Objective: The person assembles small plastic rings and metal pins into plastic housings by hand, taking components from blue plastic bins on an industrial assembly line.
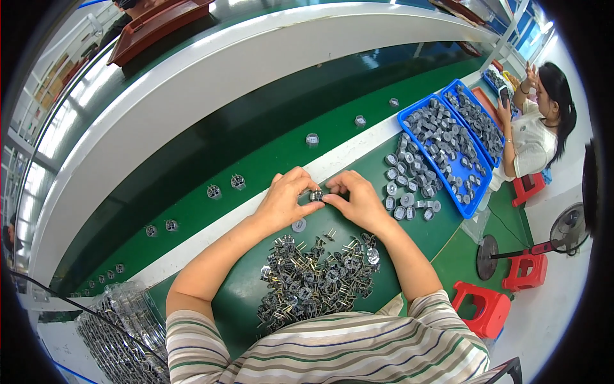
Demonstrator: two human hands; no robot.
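Note:
Between the fingertips of both hands, just above the work table's edge by the belt, is a small dark part with metal pins (316, 196). My left hand (286, 197) pinches it between thumb and fingers. My right hand (355, 200) closes its thumb and forefinger on the part's other side. A round grey cap (299, 225) lies on the green table below my left hand. Between my forearms and close to my body spreads a heap of dark parts with brass-coloured pins (316, 278). Loose grey housings (409, 182) sit clustered right of my right hand.
Two blue trays (470, 208) of grey housings stand at the right. A green conveyor belt (268, 157) carrying spaced small parts runs beyond a white rail (345, 155). Clear plastic trays (121, 320) are stacked at lower left. Red stools (483, 307), a fan (566, 227) and another person (534, 137) are at right.

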